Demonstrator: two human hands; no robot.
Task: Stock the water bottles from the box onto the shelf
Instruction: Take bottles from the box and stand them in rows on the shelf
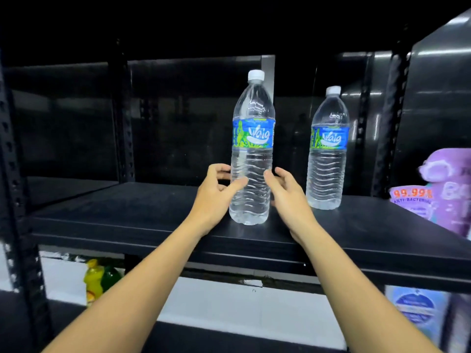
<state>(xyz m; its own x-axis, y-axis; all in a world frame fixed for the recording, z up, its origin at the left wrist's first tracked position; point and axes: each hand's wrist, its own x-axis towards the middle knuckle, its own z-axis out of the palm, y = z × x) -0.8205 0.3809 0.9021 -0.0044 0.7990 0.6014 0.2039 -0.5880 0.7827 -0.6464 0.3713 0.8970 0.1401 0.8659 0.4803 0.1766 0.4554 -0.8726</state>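
Note:
Two clear water bottles with blue labels and white caps stand upright on the black shelf (127, 220). The nearer bottle (252, 118) stands close to the shelf's front edge. The second bottle (328, 164) is further back to the right. My left hand (216, 197) is on the left side of the nearer bottle, thumb touching its lower body, fingers spread. My right hand (288, 197) is on its right side, fingers apart, thumb at the bottle's wall. Neither hand is closed around it. The box is out of view.
Purple packages (448, 189) stand at the shelf's right end, one marked 99.99%. Black perforated uprights (390, 128) frame the bay. On the lower level sit yellow and green bottles (99, 278) at left and a blue-labelled pack (415, 309) at right.

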